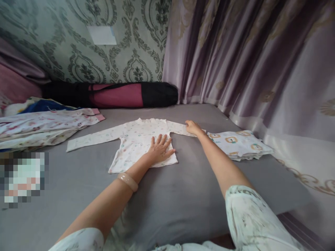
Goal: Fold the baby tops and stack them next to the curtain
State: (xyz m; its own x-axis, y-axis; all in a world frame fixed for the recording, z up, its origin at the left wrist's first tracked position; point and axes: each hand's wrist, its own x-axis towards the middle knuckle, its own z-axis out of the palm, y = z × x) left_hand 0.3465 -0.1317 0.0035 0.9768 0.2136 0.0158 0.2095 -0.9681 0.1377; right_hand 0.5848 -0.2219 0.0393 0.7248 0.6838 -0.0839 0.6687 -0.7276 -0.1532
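Observation:
A small white long-sleeved shirt (141,139) with a faint print lies spread on the grey bed sheet (193,191), its neckline away from me and both sleeves out to the sides. My left hand (160,150) rests flat on the lower right part of the shirt's body, fingers spread. At the right sleeve, my right hand (193,128) is closed, with thumb and fingers pinching the fabric short of the cuff. My right wrist partly covers the end of that sleeve.
Right of the shirt sits a folded stack of white printed cloth (238,143). Several loose clothes (49,125) are heaped at the left. A long black and pink bag (117,94) lies along the wall. Purple curtains (235,62) hang behind and right. A blurred-out patch covers something at left.

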